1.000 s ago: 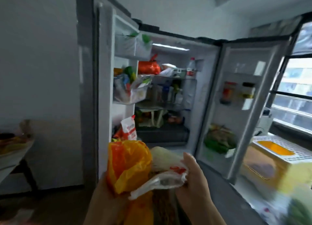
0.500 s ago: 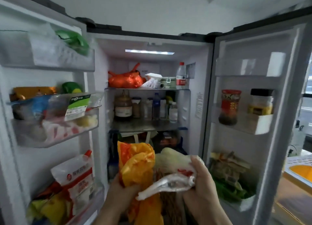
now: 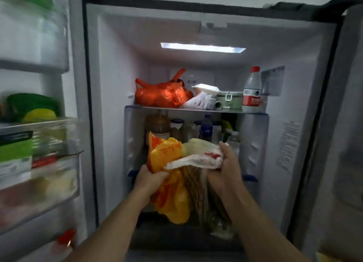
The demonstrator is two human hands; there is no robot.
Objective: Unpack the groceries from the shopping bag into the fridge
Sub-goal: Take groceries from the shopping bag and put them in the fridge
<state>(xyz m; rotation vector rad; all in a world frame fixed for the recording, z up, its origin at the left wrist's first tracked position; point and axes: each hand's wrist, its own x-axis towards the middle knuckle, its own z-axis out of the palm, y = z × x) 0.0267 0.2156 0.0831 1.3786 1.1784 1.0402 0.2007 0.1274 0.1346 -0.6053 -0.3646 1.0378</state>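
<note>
I hold a bundle of bagged groceries in front of the open fridge [image 3: 110, 84]. My left hand [image 3: 150, 180] grips an orange-yellow plastic bag [image 3: 169, 191]. My right hand [image 3: 225, 167] grips a clear and white plastic bag [image 3: 196, 159] with pale leafy greens and brown strands hanging below it. The bundle is level with the middle shelf and hides what lies behind it.
The top shelf [image 3: 196, 108] carries a red-orange tied bag [image 3: 163, 94], a white box, a green container and a water bottle [image 3: 252, 90]. Jars and bottles [image 3: 188, 128] crowd the middle shelf. The left door bins [image 3: 39, 128] are full. The right door [image 3: 337, 124] stands open.
The view has moved much closer to the fridge interior. Both hands carried the bags forward and up, from below the shelves to the middle shelf's level.
</note>
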